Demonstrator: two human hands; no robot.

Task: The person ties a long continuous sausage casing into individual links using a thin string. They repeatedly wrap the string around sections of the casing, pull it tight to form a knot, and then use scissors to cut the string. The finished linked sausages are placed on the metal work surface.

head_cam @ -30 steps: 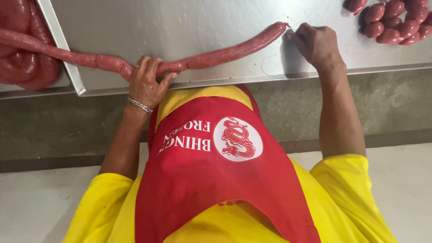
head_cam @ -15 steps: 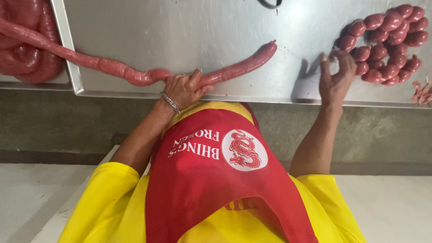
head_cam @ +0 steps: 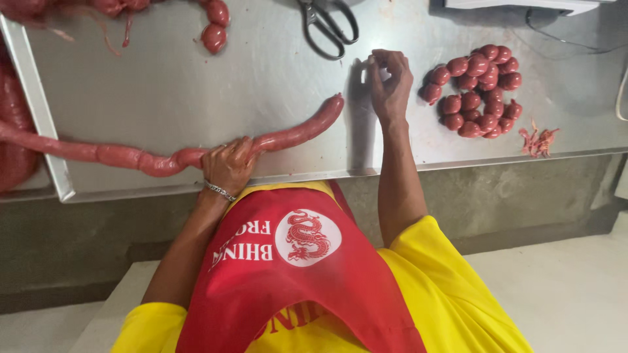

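A long red sausage rope (head_cam: 288, 136) lies across the steel table (head_cam: 170, 91), its free end near the table's middle and its other end running off past a raised metal edge toward a heap of sausage coils (head_cam: 14, 131) at the side; the left hand (head_cam: 227, 165), a silver bracelet (head_cam: 220, 191) at its wrist, is clenched around the rope close to the table's near edge, where the casing is pinched into short bulges; the right hand (head_cam: 390, 82) rests apart from the rope, fingers curled together as if pinching something small, though what it holds cannot be told; just beside it sits a cluster of short tied sausage links (head_cam: 477, 91); a small tangle of reddish string scraps (head_cam: 538, 140) lies beyond those; black scissors (head_cam: 327, 26) lie farther back on the table, near another few links (head_cam: 214, 26); the person wears a red apron (head_cam: 294, 274) over a yellow shirt (head_cam: 451, 294).
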